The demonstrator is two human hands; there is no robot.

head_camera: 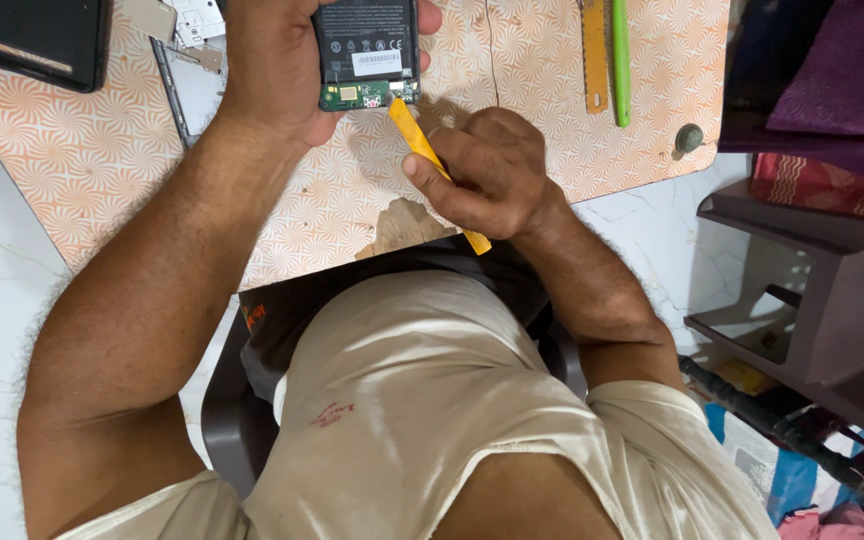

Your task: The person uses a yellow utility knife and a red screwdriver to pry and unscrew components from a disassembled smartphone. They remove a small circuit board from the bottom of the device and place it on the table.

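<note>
At the far left, a dark tablet-like device (32,40) lies on the patterned table (82,150), with loose metal frame parts (187,45) just beside it. Next comes the left hand (272,70), wrapped closed around an opened phone (365,50) and holding it above the table, battery and green circuit board facing up. The right hand (487,170) is closed on an orange plastic pry tool (417,140), pinched between thumb and fingers, its tip touching the lower edge of the phone by the green board. To work well here, I judge the tip should stay shallow and flat against the seam, with gentle levering rather than stabbing, since the board and battery lie right there; the left hand's firm grip helps keep the phone from twisting. Further right, an orange ruler-like strip (595,55) and a green tool (620,60) lie side by side near the table's edge, well apart from both hands.
</note>
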